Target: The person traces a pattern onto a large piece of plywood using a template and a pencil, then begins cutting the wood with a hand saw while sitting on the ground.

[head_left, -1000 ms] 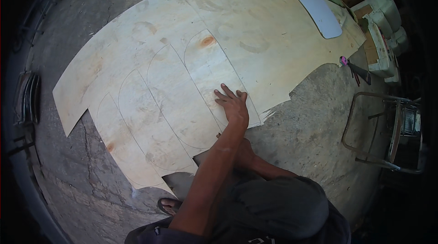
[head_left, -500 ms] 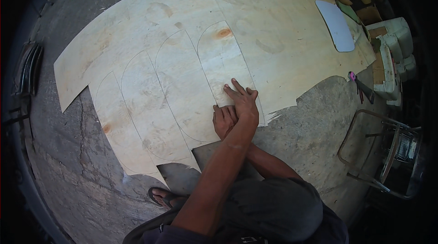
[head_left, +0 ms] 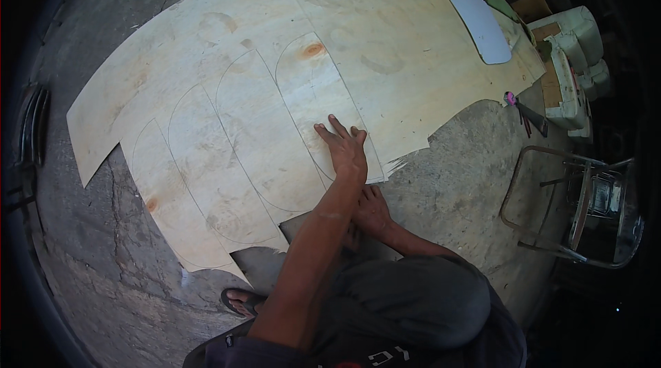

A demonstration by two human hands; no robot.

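A thin pale plywood sheet (head_left: 389,86) lies on the floor, with several long round-ended outlines drawn on it. My left hand (head_left: 346,151) presses flat on the rightmost outline, fingers spread. Below it, at the sheet's near edge, is my right hand (head_left: 373,211), its fingers curled. The left forearm partly covers that hand, and whatever it may grip is hidden. The sheet's near edge is stepped, with a splintered bit to the right of my hands.
A white rounded panel (head_left: 480,27) rests on the sheet's far right. Beyond are pale padded seat pieces (head_left: 568,86). A dark-handled tool with a pink part (head_left: 527,113) lies on the concrete floor (head_left: 454,175). To the right is a metal chair frame (head_left: 578,209); dark curved pieces (head_left: 33,127) stand far left.
My right hand has moved from the left of my left forearm to its right, back toward me off the sheet's face. My left hand stays spread on the plywood. The whole view has shifted slightly.
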